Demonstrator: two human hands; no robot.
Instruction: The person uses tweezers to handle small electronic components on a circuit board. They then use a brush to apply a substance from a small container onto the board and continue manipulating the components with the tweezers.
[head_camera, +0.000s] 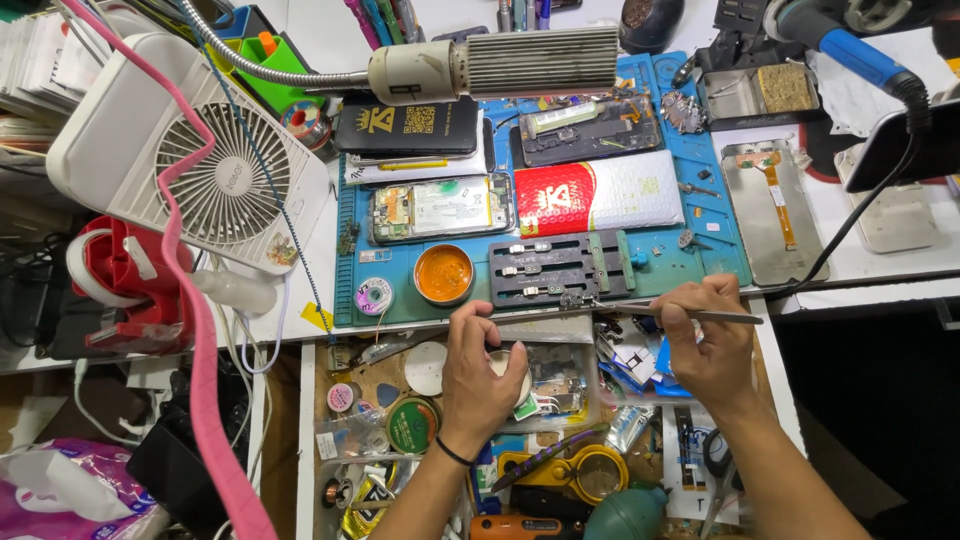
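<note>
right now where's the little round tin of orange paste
In the head view the orange paste tin sits on the blue work mat, left of the black clamp fixture, below the opened phone and just beyond the left hand.

White workbench (880, 265), blue work mat (720, 230), gooseneck lamp (500, 65), white fan (215, 180)

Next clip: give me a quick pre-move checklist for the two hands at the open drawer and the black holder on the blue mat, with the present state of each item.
1. Right hand grips the thin metal tweezers: ok.
2. Tweezer tip reaches the black slotted holder at its front edge: ok.
3. Whether the tip holds a part: cannot tell, too small.
4. Left hand rests on a round white container in the drawer: ok.
5. Round tin of orange paste stands open, apart from both hands: ok.
6. Blue work mat free of clutter beside the holder: not ok, small parts lie there.
</note>
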